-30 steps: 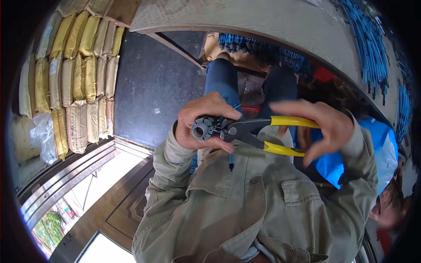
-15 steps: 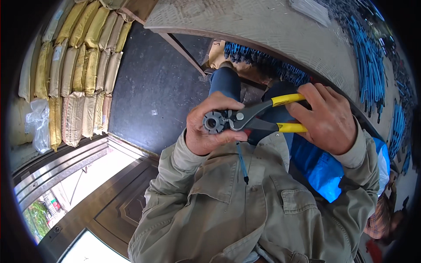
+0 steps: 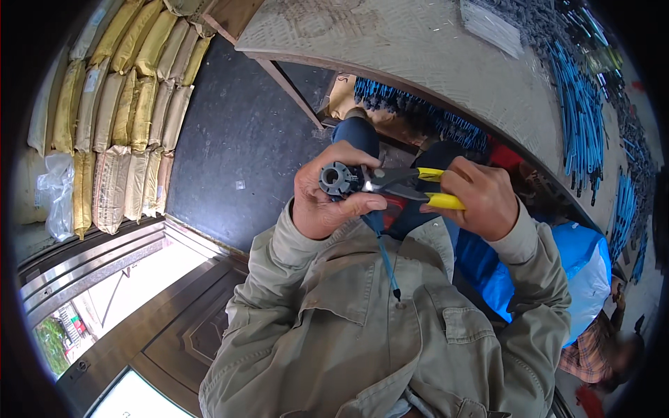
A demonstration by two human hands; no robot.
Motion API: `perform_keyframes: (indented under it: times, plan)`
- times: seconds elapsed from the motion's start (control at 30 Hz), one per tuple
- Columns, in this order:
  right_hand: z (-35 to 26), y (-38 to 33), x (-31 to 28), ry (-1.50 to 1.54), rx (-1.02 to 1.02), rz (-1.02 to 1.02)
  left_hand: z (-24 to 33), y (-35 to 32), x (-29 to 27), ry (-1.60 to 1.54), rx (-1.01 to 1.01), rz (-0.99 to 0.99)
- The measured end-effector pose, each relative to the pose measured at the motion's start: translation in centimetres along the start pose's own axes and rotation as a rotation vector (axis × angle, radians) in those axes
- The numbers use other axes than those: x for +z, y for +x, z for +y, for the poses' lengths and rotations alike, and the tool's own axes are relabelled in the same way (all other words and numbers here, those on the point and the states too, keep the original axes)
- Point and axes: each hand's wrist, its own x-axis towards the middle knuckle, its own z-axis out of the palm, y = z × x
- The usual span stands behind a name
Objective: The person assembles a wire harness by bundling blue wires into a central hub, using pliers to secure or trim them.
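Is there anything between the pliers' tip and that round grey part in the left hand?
Nothing visible stands between them. The left hand holds the round grey part, and the yellow-handled pliers, gripped by the right hand, already have their tip at the part's edge. A thin blue cable hangs below, clear of the tip.

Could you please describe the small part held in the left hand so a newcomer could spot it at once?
Start at the olive jacket filling the lower middle, then follow its sleeves up to the two hands. The left hand grips a round grey toothed part, met by yellow-handled pliers. Unlike them, it is ring-shaped with a hollow centre.
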Motion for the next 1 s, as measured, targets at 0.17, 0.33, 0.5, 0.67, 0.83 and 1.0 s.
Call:
perform_keyframes:
  times: [0.17, 0.33, 0.5, 0.67, 0.83, 1.0]
  plan:
    - [0.4, 1.2, -1.7, 1.103, 0.308, -0.408, -0.9, -0.5, -1.3, -0.057, 0.022, -0.073]
    - [0.3, 1.9, -3.7, 1.053, 0.306, -0.467, -1.2, -0.7, -1.3, -0.045, 0.016, -0.083]
    - [-0.3, 1.8, -3.3, 0.729, 0.233, -0.431, -1.4, -0.9, -1.6, -0.055, 0.021, -0.109]
    - [-1.8, 0.1, 1.2, 0.538, 0.160, -0.110, -1.1, -0.7, -1.0, -0.135, 0.036, -0.076]
    - [-2.7, -0.4, 6.0, 0.484, 0.154, 0.224, -1.3, -0.4, -1.2, 0.042, 0.100, -0.102]
    - [0.3, -0.3, 1.6, 0.716, 0.137, -0.030, -0.9, -0.1, -1.1, -0.066, 0.020, -0.134]
